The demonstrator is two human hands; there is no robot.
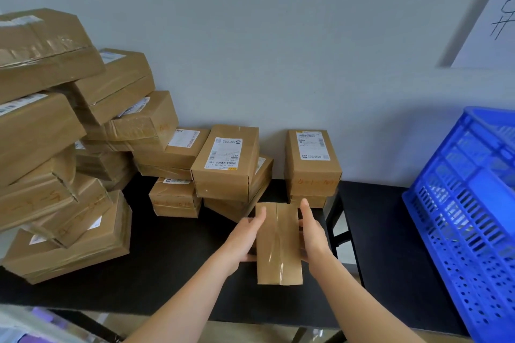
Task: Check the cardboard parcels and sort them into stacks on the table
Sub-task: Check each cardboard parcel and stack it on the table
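A small taped cardboard parcel (278, 245) is held above the black table (172, 267), its plain taped side up. My left hand (245, 237) holds its left side, with the fingers lying over the top face. On the right side, my right hand (313, 234) presses flat with straight fingers. Just beyond stands a short stack of labelled parcels (312, 164) against the wall. A taller labelled parcel (227, 164) tops a loose stack to its left. Smaller parcels (174, 198) lie beside it.
A big, leaning heap of larger cardboard boxes (55, 133) fills the table's left side. A blue plastic crate (468, 217) stands on a second black table at the right. A gap separates the two tables. A grey wall is behind, with a sheet of paper (490, 22) on it.
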